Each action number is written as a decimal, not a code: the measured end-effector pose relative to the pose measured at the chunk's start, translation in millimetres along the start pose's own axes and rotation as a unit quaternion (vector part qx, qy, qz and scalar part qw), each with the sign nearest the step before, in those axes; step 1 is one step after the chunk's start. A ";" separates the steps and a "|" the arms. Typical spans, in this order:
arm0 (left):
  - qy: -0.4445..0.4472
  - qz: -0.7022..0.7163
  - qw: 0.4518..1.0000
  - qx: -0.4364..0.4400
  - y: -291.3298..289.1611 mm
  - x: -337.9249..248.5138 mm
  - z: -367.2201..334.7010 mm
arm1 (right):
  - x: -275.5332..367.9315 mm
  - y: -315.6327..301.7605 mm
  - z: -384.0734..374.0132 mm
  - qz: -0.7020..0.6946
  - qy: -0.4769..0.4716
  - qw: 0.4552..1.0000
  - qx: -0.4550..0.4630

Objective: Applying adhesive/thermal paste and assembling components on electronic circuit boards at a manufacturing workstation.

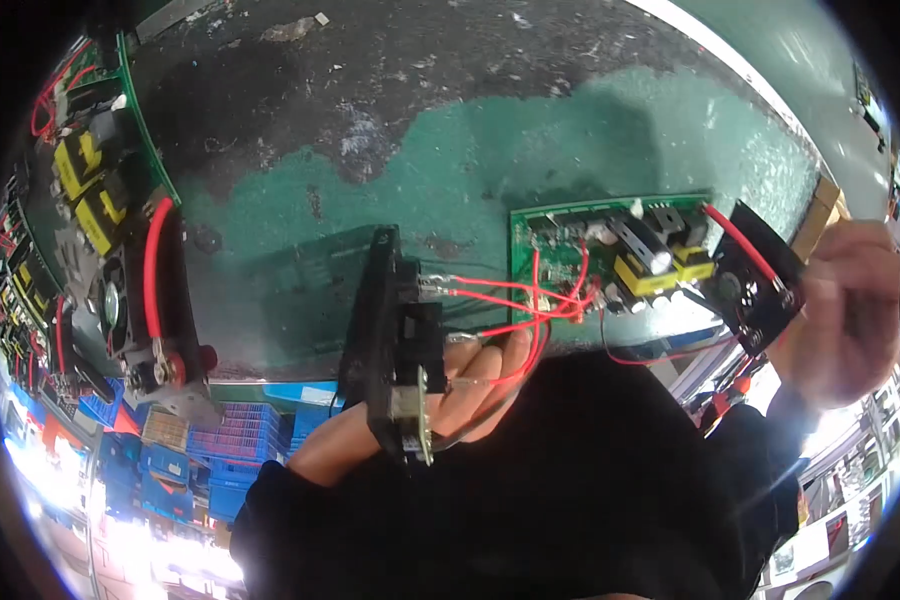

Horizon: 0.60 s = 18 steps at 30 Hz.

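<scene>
My left hand (480, 385) is closed around the back of a black panel (368, 330), which stands on edge with sockets and a small board on its inner side. Red wires (500, 292) run from these parts, past my fingers, to a green circuit board (522, 245). That board lies on the bench and carries yellow transformers (650, 275) and capacitors. At its right end is a black plate (755, 285) with a thick red cable (740, 240). Beside this plate my right hand (845, 310) is raised, its fingers bent but blurred; whether they hold anything is unclear.
More circuit boards with yellow transformers (88, 190) and black plates crowd the left side. Blue crates (235, 435) stand beyond the bench edge at lower left. A brown cardboard piece (815, 215) is beside my right hand. The worn green bench (450, 160) has dark patches.
</scene>
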<state>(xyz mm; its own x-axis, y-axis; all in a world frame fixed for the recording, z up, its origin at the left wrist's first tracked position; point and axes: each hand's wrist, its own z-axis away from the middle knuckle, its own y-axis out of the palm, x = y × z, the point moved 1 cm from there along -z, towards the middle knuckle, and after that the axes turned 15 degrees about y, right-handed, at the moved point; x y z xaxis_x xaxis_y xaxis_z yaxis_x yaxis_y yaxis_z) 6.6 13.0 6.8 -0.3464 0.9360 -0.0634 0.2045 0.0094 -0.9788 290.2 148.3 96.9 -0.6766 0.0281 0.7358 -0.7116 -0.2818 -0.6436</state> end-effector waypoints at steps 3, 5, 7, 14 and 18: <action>-0.055 0.080 0.984 -0.150 24.3 -12.1 1.2 | -2.7 -62.7 79.0 0.040 0.124 0.963 -0.235; -0.084 0.035 0.980 -0.175 22.8 -14.2 -3.6 | -30.2 -75.3 119.0 -0.144 0.093 0.943 -0.286; -0.105 -0.004 0.975 -0.194 22.2 -16.3 -12.4 | -45.7 -57.9 157.4 -0.127 0.157 0.872 -0.446; -0.090 0.025 0.970 -0.225 23.1 -19.2 -26.8 | -63.3 46.7 234.4 -0.033 0.311 0.801 -0.510; -0.091 0.022 0.964 -0.250 31.7 -21.6 -21.1 | -88.7 65.1 246.2 0.114 0.241 0.848 -0.458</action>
<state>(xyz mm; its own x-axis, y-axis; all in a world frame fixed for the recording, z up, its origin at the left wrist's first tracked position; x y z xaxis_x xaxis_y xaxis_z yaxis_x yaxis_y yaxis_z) 39.8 0.5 -18.8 -0.4730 0.8626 -0.1796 0.6217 0.1823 -0.7618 350.5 -108.6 41.6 -0.6574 0.5244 0.5412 -0.2518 0.5240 -0.8137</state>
